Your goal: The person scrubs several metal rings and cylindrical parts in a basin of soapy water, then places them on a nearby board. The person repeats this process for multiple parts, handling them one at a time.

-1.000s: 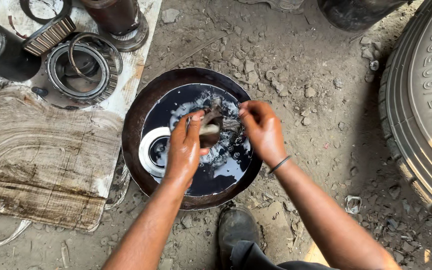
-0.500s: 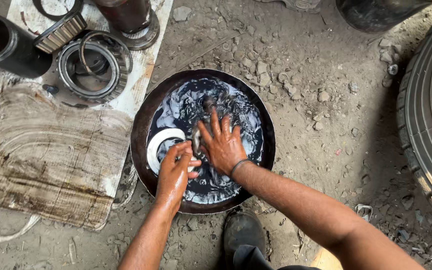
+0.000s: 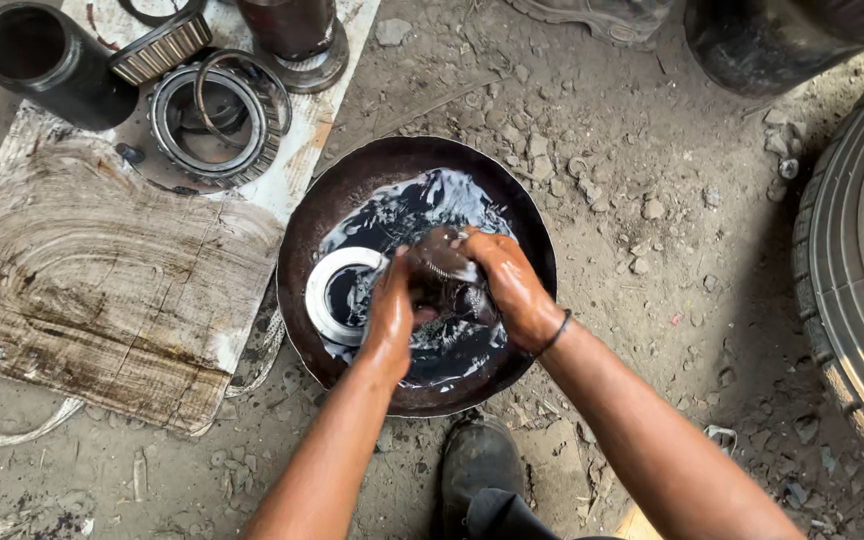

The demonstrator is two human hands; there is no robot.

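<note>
Left hand and right hand, both oil-wet, close together around a small dark greasy toothed metal part at the middle of the round rusty metal pan of black liquid; a white ring lies by its left rim.

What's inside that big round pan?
The pan holds dark oily liquid, a pale ring, and both hands, left hand and right hand, gripping a greasy part. The hands cover most of it.

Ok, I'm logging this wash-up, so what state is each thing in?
Pan: holds dark oily liquid.
White ring: lying in the liquid.
Metal part: gripped by both hands, oily.
Left hand: wet, on the part.
Right hand: wet, on the part.
Large bearing: lying flat on the board.
</note>
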